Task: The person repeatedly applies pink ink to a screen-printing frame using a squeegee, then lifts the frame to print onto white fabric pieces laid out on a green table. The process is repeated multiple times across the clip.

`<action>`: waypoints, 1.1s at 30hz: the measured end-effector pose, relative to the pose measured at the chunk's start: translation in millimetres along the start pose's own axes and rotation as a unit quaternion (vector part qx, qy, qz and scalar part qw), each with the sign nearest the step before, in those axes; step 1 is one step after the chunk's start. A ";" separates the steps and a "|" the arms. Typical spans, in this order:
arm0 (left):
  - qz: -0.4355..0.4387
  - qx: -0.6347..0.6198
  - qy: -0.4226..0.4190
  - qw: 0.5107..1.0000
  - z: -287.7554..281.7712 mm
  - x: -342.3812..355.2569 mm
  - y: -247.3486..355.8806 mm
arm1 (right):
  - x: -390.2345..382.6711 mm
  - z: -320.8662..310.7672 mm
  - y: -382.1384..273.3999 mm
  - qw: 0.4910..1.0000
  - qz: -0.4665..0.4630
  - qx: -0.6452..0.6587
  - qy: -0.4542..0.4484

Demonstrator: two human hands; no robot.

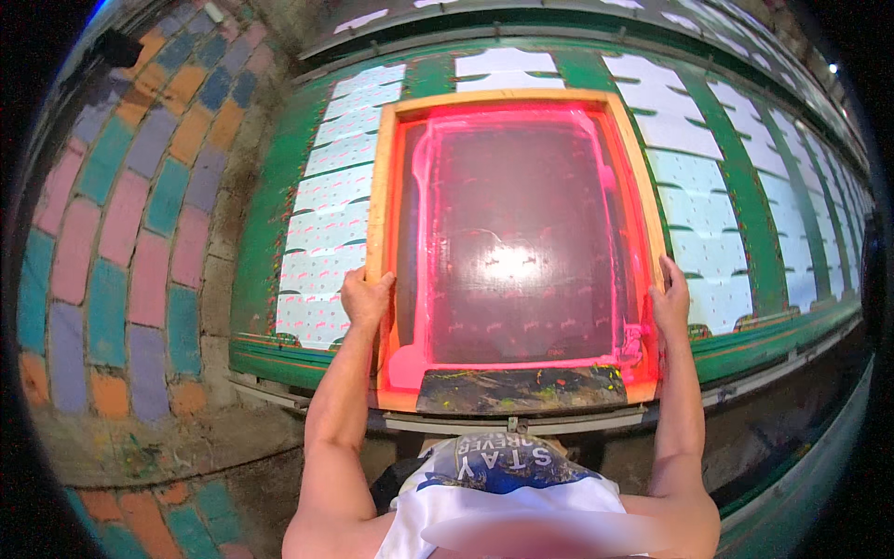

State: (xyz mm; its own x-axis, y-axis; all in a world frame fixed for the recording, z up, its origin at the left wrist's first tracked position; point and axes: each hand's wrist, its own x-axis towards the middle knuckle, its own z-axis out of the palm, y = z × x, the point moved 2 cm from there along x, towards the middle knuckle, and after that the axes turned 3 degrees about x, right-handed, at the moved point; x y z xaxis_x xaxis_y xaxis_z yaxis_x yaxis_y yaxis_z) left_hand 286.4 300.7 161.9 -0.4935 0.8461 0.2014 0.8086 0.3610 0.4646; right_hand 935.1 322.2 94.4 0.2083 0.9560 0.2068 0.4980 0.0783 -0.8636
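Observation:
A wooden-framed printing screen with bright pink ink round its inner edges and a dark, glossy middle lies over the green print table. My left hand grips the frame's left side, and my right hand grips its right side, fingers over the wood. A paint-smeared dark strip spans the frame's near end. White cut fabric pieces with small pink prints lie in a column left of the screen; paler pieces with small marks lie to its right.
Further columns of pieces run off to the right, and another long table stretches along the back. On the left is a floor of painted coloured bricks. A metal rail runs along the near table edge, by my body.

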 end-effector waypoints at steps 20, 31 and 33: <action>-0.004 -0.040 -0.036 0.999 21.6 -30.0 -12.6 | -210.8 69.6 -233.8 0.833 -0.261 -0.322 -0.366; 0.006 -0.036 -0.044 0.998 15.2 -27.3 -12.1 | -146.1 119.1 -229.8 0.759 -0.146 -0.367 -0.517; 0.011 -0.037 -0.043 0.998 14.7 -26.4 -11.9 | -107.8 127.9 -226.1 0.712 -0.132 -0.390 -0.569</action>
State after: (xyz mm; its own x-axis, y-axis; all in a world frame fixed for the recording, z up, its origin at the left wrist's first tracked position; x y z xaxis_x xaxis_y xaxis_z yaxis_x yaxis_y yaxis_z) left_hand 294.5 279.9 138.3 -0.4447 0.8849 0.1383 0.7910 0.3155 0.5242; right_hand 692.4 237.6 208.5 -0.5758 0.5826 -0.5737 0.8014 0.5412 -0.2547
